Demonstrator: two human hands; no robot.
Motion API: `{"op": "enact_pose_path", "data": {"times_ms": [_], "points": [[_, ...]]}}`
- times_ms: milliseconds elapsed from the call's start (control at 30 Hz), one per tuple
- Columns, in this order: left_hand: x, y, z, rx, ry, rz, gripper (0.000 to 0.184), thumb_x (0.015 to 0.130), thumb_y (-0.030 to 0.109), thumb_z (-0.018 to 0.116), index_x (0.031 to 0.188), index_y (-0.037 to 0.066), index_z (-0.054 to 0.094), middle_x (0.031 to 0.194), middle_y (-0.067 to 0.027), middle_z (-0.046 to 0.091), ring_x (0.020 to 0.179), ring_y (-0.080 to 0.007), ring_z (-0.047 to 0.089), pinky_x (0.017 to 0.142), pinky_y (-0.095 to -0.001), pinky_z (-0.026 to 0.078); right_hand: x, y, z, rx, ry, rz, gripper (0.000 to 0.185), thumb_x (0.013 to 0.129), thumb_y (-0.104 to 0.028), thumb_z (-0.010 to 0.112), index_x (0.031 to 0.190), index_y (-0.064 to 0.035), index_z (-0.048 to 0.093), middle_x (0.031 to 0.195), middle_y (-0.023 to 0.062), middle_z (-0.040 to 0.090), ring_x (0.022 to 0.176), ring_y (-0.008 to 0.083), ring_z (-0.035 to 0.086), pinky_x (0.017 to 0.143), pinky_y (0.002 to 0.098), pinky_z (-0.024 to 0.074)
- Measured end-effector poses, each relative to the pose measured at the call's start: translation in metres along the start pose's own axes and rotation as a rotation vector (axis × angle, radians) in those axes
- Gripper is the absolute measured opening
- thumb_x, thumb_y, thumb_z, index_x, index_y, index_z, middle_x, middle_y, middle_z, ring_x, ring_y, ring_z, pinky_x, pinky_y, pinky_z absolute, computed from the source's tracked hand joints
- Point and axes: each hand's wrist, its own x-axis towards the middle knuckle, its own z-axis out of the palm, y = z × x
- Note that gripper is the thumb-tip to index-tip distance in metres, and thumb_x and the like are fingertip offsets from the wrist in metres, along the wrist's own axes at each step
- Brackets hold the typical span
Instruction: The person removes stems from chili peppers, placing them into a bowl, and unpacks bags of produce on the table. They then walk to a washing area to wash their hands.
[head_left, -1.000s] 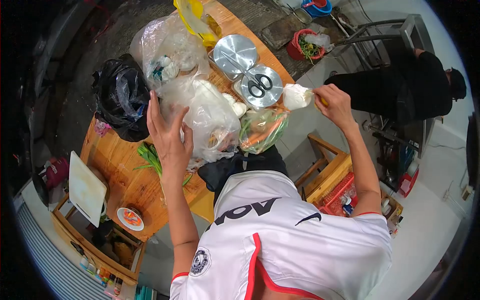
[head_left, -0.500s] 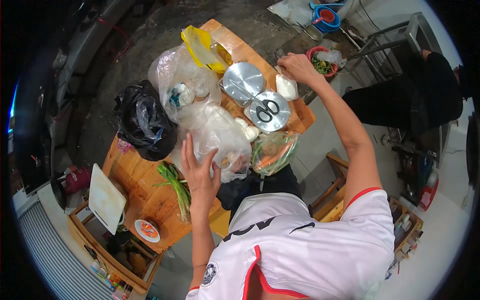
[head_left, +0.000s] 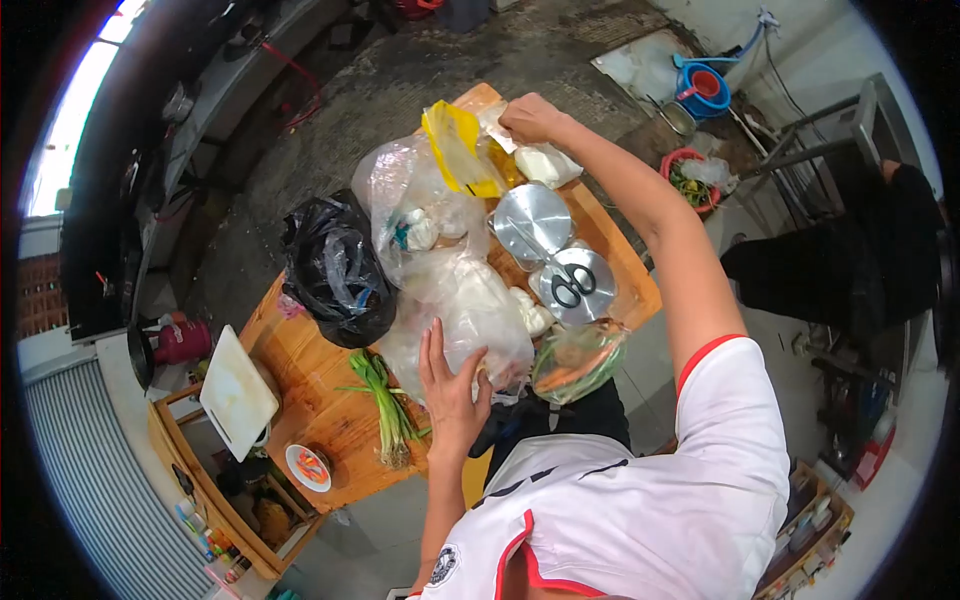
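My right hand [head_left: 533, 118] is closed on the top of a white plastic bag [head_left: 547, 165] at the far end of the wooden table, beside a yellow bag [head_left: 460, 150]. My left hand [head_left: 455, 390] has its fingers apart against the near side of a large clear bag [head_left: 465, 310]. Two round metal lids [head_left: 532, 218] lie right of that bag, with black-handled scissors [head_left: 573, 285] across them. A bag of carrots and greens [head_left: 580, 365] is at the near edge. Green onions [head_left: 385, 410] lie left of my left hand.
A black bag [head_left: 338, 268] stands on the left of the table [head_left: 330, 400]. A white cutting board [head_left: 240, 392] and a bowl of orange pieces [head_left: 309, 467] are at lower left. A person in black [head_left: 835, 250] is at the right, near a red basket [head_left: 690, 183].
My right hand has carried the white bag from the table's right side to the far end, beside the yellow bag. My left hand stays by the clear bag. The view has shifted.
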Motion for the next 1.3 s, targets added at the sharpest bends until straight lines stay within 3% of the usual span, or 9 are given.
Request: {"op": "enact_pose_path", "data": {"times_ms": [300,500,700,800,933,1033,1167,1233,1300], "points": [[0.003,0.008,0.012,-0.034,0.016,-0.084,0.034,0.074,0.002,0.065,0.107,0.012,0.067,0.152,-0.0232,0.024,0.139,-0.044,0.023,0.111,-0.0495,0.026,0.054,0.021,-0.009,0.132,-0.312,0.158,0.025,0.074,-0.026,0.07,0.09,-0.0071,0.072,0.09,0.0154,0.07,0.087,0.0314,0.068,0.075,0.0425,0.0539],[0.005,0.01,0.019,-0.075,0.052,-0.116,0.037,0.072,0.0,0.066,0.107,0.012,0.067,0.151,-0.0227,0.026,0.139,-0.0436,0.024,0.112,-0.0495,0.025,0.068,0.035,0.012,0.607,0.232,0.353,0.037,0.082,-0.026,0.068,0.113,-0.0074,0.064,0.106,0.018,0.067,0.101,0.0352,0.063,0.087,0.0424,0.0501],[0.016,0.003,0.013,-0.034,0.106,-0.16,0.034,0.072,0.002,0.066,0.105,0.012,0.068,0.151,-0.0222,0.027,0.139,-0.0425,0.024,0.112,-0.0489,0.024,0.069,-0.006,0.045,0.356,0.304,0.099,0.042,0.082,-0.031,0.068,0.116,-0.0075,0.061,0.113,0.0169,0.065,0.109,0.033,0.059,0.088,0.0432,0.0493],[0.026,-0.006,-0.002,-0.004,0.156,-0.139,0.029,0.073,0.003,0.066,0.102,0.009,0.066,0.145,-0.0199,0.036,0.134,-0.0405,0.032,0.109,-0.0481,0.027,0.076,0.001,0.043,0.352,0.478,0.076,0.04,0.082,-0.032,0.069,0.113,-0.0071,0.063,0.106,0.0162,0.067,0.102,0.0332,0.063,0.085,0.0428,0.0507],[0.048,-0.029,-0.02,0.046,0.276,-0.103,0.028,0.073,0.005,0.067,0.102,0.008,0.066,0.133,-0.017,0.047,0.121,-0.0363,0.044,0.1,-0.0443,0.036,0.041,-0.048,-0.105,0.8,0.822,0.424,0.024,0.087,-0.022,0.067,0.105,-0.0061,0.066,0.088,0.0096,0.069,0.078,0.0181,0.066,0.073,0.0306,0.0524],[0.081,-0.055,-0.025,0.106,0.362,-0.064,0.032,0.073,0.007,0.068,0.106,0.009,0.066,0.135,-0.0164,0.045,0.117,-0.0346,0.047,0.095,-0.0415,0.041,0.005,-0.117,-0.171,1.151,0.538,0.033,0.016,0.088,-0.013,0.063,0.102,-0.0053,0.066,0.085,0.0073,0.068,0.075,0.0129,0.063,0.07,0.0269,0.0507],[0.115,-0.077,-0.021,0.216,0.345,-0.012,0.042,0.074,0.008,0.069,0.115,0.011,0.063,0.138,-0.0147,0.043,0.114,-0.0323,0.049,0.091,-0.0408,0.044,0.013,-0.214,-0.15,0.29,-0.6,-0.142,0.015,0.082,-0.011,0.061,0.091,-0.0016,0.067,0.1,0.0144,0.068,0.09,0.0277,0.067,0.074,0.0394,0.0538],[0.121,-0.085,-0.022,0.252,0.274,-0.047,0.053,0.073,0.001,0.065,0.125,0.009,0.057,0.142,-0.0122,0.041,0.113,-0.0312,0.052,0.088,-0.0407,0.045,0.02,-0.23,-0.082,0.291,-0.206,-0.17,0.016,0.078,-0.007,0.057,0.082,-0.0001,0.071,0.09,0.0209,0.069,0.087,0.0318,0.07,0.074,0.0428,0.0549],[0.126,-0.091,-0.023,0.263,0.319,-0.017,0.053,0.071,-0.003,0.062,0.123,0.003,0.056,0.142,-0.0121,0.04,0.103,-0.0285,0.055,0.083,-0.0388,0.046,0.055,-0.24,-0.031,0.245,-0.209,0.035,0.017,0.082,-0.013,0.058,0.091,-0.0055,0.071,0.099,0.0173,0.07,0.094,0.0299,0.069,0.078,0.0411,0.055]]}}
